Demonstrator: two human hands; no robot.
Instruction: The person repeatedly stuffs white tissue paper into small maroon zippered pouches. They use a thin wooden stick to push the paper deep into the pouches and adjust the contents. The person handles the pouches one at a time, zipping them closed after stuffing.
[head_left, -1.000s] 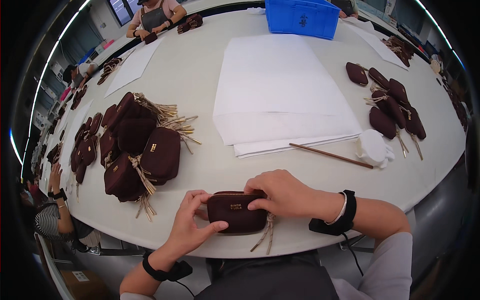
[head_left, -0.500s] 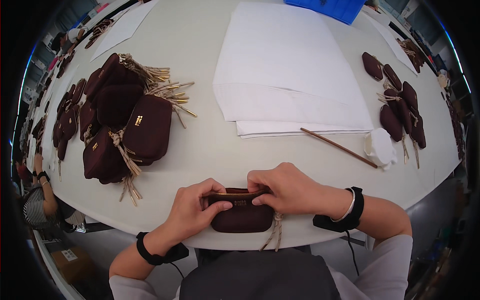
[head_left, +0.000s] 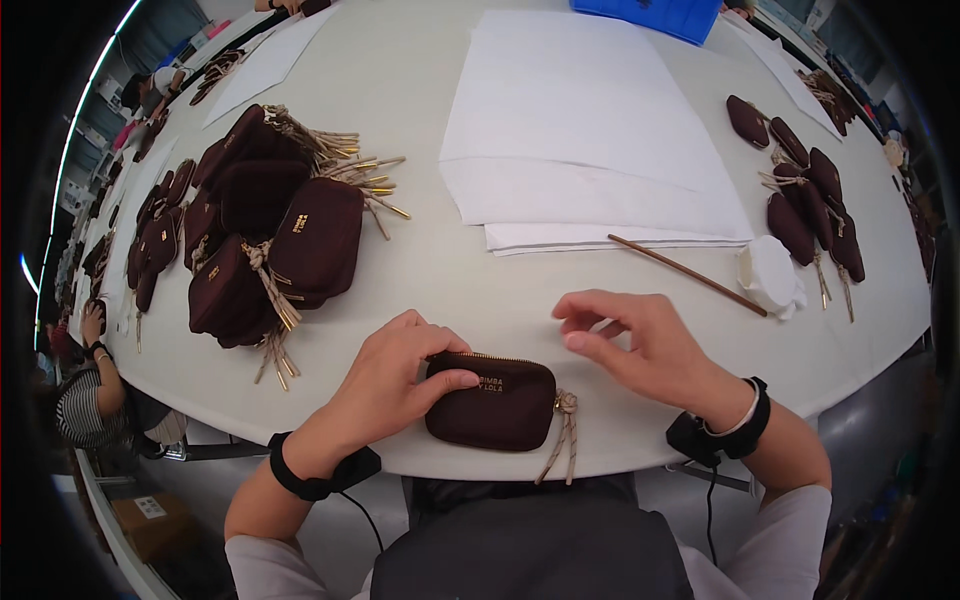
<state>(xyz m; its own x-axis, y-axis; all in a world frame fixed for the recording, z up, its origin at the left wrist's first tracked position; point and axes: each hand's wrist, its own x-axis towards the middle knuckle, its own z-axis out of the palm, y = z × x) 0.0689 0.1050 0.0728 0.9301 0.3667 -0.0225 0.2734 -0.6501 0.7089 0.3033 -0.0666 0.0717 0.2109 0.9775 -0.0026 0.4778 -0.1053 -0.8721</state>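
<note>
Near the front edge of the desk (head_left: 480,290), the left hand (head_left: 395,385) pinches the maroon pouch (head_left: 490,415) at its upper left corner, thumb in front, probably to steady it while the zip and knotted cord tassel (head_left: 567,430) stay exposed. Just beside, the right hand (head_left: 640,350) has parted, empty fingers. Beyond, a pouch pile (head_left: 320,245) bounds the left; a brown stick (head_left: 690,277) and white bundle (head_left: 770,275) bound the right. Farther lie white sheets (head_left: 590,120) and a blue crate (head_left: 650,14).

We see soft, even light across the pale table (head_left: 420,270); a strip light (head_left: 117,35) glares at far left; straight edges bow toward a black rim.
</note>
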